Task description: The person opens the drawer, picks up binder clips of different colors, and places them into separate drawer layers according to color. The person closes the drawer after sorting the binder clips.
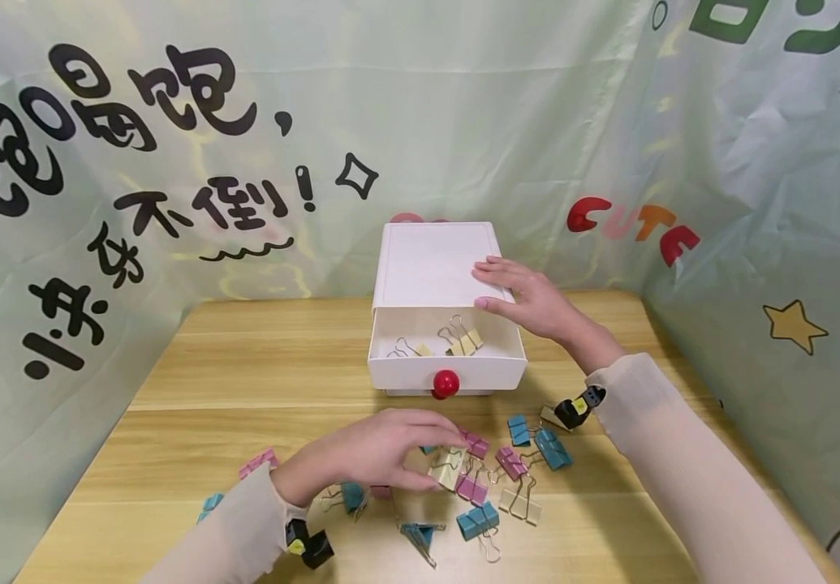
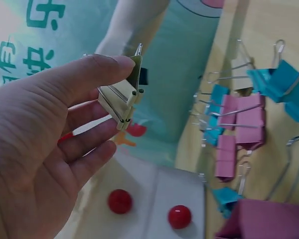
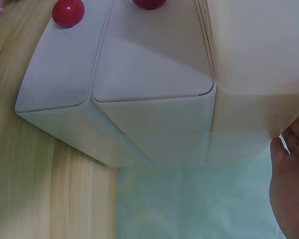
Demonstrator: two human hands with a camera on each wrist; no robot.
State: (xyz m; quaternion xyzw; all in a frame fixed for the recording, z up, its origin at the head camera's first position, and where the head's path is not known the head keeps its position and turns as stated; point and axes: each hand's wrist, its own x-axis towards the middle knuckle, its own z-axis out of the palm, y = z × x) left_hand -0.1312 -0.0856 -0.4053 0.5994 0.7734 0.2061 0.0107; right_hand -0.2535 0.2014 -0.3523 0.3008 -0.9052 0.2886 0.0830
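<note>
The cream binder clip (image 2: 118, 99) is pinched between the thumb and fingers of the left hand (image 1: 385, 448), seemingly lifted off the tabletop (image 1: 266, 365), just in front of the white drawer unit (image 1: 430, 259). The right hand (image 1: 529, 298) lies with its fingers extended and apart on the unit's top near the right edge, gripping nothing that shows. The upper drawer (image 1: 399, 375) is pulled out with more cream clips (image 1: 466, 343) inside, so the step in hand looks like adding this one to them. To do it well, keep the pinch on the clip's body and leave its wire handles free, so they don't snag the neighbouring pink clips (image 1: 510, 462) or blue clips (image 1: 553, 449). Carry it up over the drawer front and its red knob (image 1: 445, 383), then lower it in rather than dropping it, since it could bounce. Light pressure from the right hand should be enough to steady the unit. Another cream clip (image 1: 520, 507) lies on the tabletop nearby.
</note>
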